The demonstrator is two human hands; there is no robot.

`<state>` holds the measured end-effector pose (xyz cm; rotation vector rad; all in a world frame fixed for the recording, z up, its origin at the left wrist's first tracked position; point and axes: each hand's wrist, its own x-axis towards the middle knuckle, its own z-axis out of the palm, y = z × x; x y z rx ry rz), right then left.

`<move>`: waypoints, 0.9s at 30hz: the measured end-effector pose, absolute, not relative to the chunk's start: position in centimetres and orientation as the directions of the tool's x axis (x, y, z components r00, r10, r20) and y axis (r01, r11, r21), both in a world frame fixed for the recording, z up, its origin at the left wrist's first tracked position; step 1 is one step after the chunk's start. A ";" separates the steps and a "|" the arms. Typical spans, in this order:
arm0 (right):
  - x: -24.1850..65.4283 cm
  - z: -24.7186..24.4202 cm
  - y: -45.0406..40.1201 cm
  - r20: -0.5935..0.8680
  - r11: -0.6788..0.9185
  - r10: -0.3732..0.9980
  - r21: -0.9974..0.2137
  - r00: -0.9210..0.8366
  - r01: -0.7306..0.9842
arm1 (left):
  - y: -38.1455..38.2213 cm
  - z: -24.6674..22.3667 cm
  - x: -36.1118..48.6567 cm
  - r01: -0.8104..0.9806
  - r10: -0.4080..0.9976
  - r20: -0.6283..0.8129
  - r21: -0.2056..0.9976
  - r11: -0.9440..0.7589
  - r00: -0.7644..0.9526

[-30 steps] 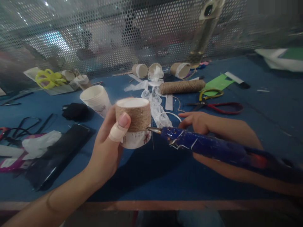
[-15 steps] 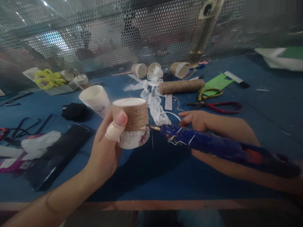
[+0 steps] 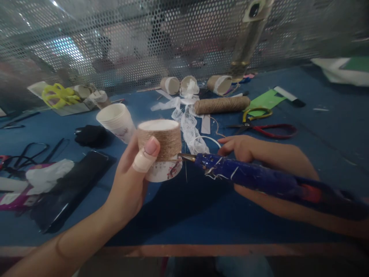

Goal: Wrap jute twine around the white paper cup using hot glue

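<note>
My left hand (image 3: 131,181) is closed round a paper cup (image 3: 165,171), its thumb wrapped in a plaster. Brown twine (image 3: 168,140) is wound round the cup's upper part; the lower part shows white with a red blossom print. My right hand (image 3: 245,154) grips a blue glue gun (image 3: 248,169), whose body hides most of the fingers. The metal nozzle touches or almost touches the cup's right side at the lower edge of the twine. Dried glue strands cling to the gun's front. Behind it lies a strip of white lace (image 3: 190,129).
A stack of paper cups (image 3: 115,117) stands left of the held cup. Further back are a twine roll (image 3: 221,104), red-and-yellow-handled scissors (image 3: 268,129) and several twine-wrapped cups (image 3: 219,84). A black pouch (image 3: 72,192) lies at left, yellow scissors (image 3: 59,96) behind. A perforated metal screen (image 3: 173,42) closes the back.
My left thumb has shifted slightly right and the cup has turned a little, showing more of the red print. The glue gun's nozzle stays at the twine's lower edge.
</note>
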<state>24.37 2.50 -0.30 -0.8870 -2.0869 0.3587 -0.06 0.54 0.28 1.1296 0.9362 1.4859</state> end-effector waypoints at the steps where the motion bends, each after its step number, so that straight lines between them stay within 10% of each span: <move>1: 24.4 -0.3 2.5 0.573 0.721 0.692 -0.517 -0.439 0.461 | 0.5 0.3 -0.1 -0.257 0.981 0.186 0.947 -0.195 -0.059; 27: 24.5 -0.1 2.4 0.560 0.728 0.685 -0.502 -0.466 0.467 | 1.0 1.3 0.5 -0.336 0.993 0.086 0.936 -0.109 -0.082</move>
